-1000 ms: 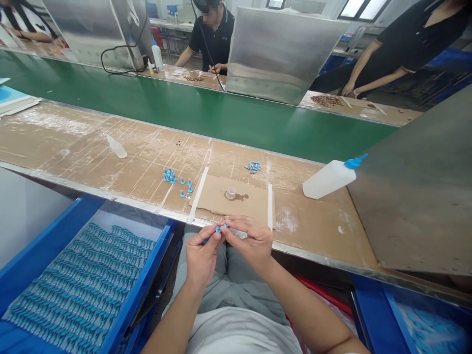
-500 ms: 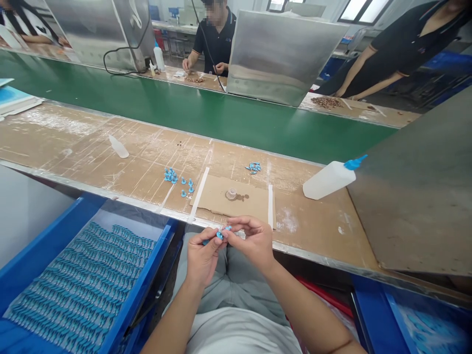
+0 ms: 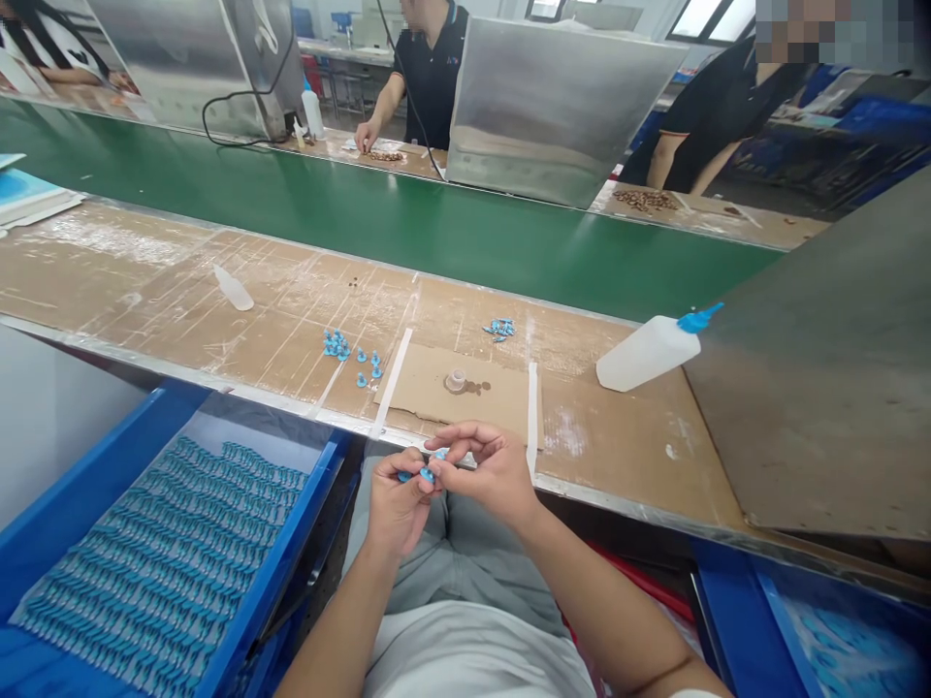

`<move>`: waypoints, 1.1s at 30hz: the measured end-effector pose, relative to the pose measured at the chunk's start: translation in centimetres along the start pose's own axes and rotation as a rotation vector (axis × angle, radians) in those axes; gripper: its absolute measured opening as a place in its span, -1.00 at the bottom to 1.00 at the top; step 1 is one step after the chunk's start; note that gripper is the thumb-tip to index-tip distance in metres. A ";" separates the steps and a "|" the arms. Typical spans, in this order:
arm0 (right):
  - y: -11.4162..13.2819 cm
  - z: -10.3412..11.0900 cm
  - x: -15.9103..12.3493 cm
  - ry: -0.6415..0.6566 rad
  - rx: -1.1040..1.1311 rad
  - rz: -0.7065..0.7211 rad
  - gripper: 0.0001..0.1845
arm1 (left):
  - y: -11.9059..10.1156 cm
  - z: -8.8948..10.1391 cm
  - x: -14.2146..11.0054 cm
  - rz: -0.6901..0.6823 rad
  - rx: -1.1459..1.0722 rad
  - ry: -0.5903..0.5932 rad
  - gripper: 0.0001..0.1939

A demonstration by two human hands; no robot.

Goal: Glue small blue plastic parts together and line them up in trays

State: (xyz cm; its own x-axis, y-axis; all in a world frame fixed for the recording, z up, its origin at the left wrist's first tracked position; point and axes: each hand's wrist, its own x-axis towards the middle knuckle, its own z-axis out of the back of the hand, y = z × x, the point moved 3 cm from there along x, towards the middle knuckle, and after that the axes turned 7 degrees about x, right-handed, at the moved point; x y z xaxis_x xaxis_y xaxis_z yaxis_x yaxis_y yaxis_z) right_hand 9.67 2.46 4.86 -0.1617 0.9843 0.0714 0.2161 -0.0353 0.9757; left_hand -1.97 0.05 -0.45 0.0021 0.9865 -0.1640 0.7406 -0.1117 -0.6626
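Observation:
My left hand [image 3: 397,504] is closed in a pinch on a small blue piece with a round disc base [image 3: 427,475]. Against it, my right hand [image 3: 496,475] pinches another small blue piece [image 3: 440,454] between thumb and finger. Both hands meet over my lap, just in front of the bench edge, and the fingers hide much of both pieces. Beyond them, a small clear cup [image 3: 457,380] stands on a taped cardboard sheet [image 3: 414,393]. Several blue pieces with disc bases [image 3: 336,345] stand to its left, and a heap of slim blue pieces [image 3: 500,330] lies behind it.
A white squeeze bottle with a blue nozzle [image 3: 647,357] leans at right beside a metal panel [image 3: 829,388]. A small white bottle [image 3: 234,289] lies at left. Blue trays [image 3: 44,499] flank my lap. Co-workers sit beyond the green belt [image 3: 349,213].
The blue pieces in my fingers have shifted slightly left, and the disc base is a little lower. Across the belt, one co-worker reaches to a brown pile; another has leaned leftward.

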 end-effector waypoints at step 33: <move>-0.6 -1.1 0.3 0.158 0.138 -0.142 -0.63 | -0.7 0.8 -1.1 0.057 0.027 -0.066 -0.80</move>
State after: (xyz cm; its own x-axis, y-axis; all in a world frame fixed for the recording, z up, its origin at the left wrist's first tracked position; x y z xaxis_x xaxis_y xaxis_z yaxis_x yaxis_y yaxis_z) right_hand 8.42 2.60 4.49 -0.3461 0.9379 -0.0220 0.3083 0.1359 0.9415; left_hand -3.10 -1.04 -0.40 -0.0013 0.9685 -0.2488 0.7219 -0.1713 -0.6705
